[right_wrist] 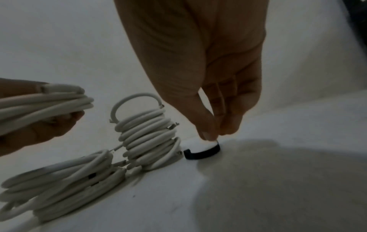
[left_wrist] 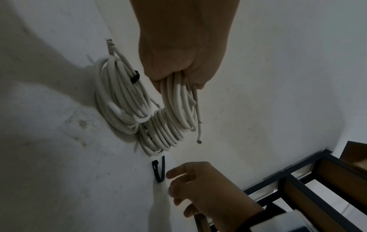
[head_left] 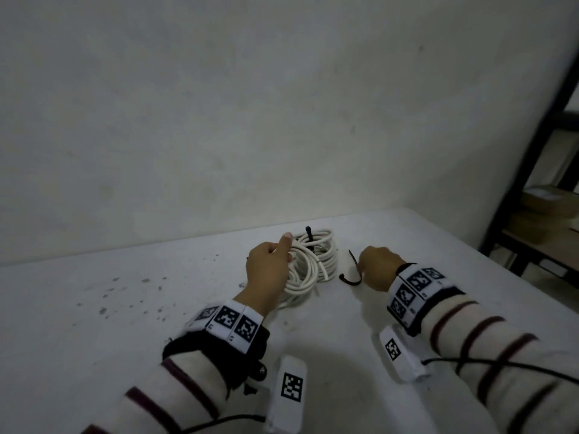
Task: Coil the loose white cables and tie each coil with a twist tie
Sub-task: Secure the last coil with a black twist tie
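Right grip (right_wrist: 213,135) pinches tie (right_wrist: 202,151) on table (head_left: 125,308).

Left grip (head_left: 266,270) curled closed, thumb raised; right grip (head_left: 374,267) reaches down, fingertips (right_wrist: 208,135) pinched together.

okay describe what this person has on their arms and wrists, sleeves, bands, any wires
Both arms wear cream knit sleeves with thin dark maroon stripes. Each wrist carries a black band ringed with white square tiles printed with black coded markers. A white marker-tagged block sits below each wrist, and thin black cables run back along the forearms.
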